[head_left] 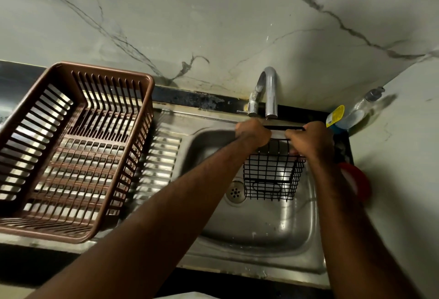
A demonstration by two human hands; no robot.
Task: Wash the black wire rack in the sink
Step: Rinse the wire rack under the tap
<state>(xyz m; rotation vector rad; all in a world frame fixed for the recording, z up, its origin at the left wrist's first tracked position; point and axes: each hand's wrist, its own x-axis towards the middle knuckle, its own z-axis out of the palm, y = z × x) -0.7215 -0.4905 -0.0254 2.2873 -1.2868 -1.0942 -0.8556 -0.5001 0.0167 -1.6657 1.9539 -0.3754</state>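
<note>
- Both hands are on the rack [270, 175], holding it up over the sink [261, 232]. As far as I can judge, it's clear of the basin floor.
- The left hand [253, 132] has its fingers curled round the rack's top left corner. The right hand [308, 141] is clamped on the top right, fingers wrapped over the upper wire.
- Here's the relation that matters: the top bar runs left to right between the two fists, just under the mouth of the tap [269, 92]. The mesh body hangs away from the hands, down and back toward the person.
- So the hands sit at the far end by the tap. The bulk of the wire lies on the near side, over the basin's right half, just beside the drain [235, 191].
- Neither hand is nearer the work than the other; they flank the bar evenly.
- I can't tell whether water is running, as no stream shows clearly.
- My read: to bring the lower mesh under the spout, the rack needs pushing back or tipping. One hand would then be freed to rub the wires.
- Off to the left, a brown basket [71, 151] sits on the drainboard, well apart. A bottle [351, 116] is at the sink's far right corner.
</note>
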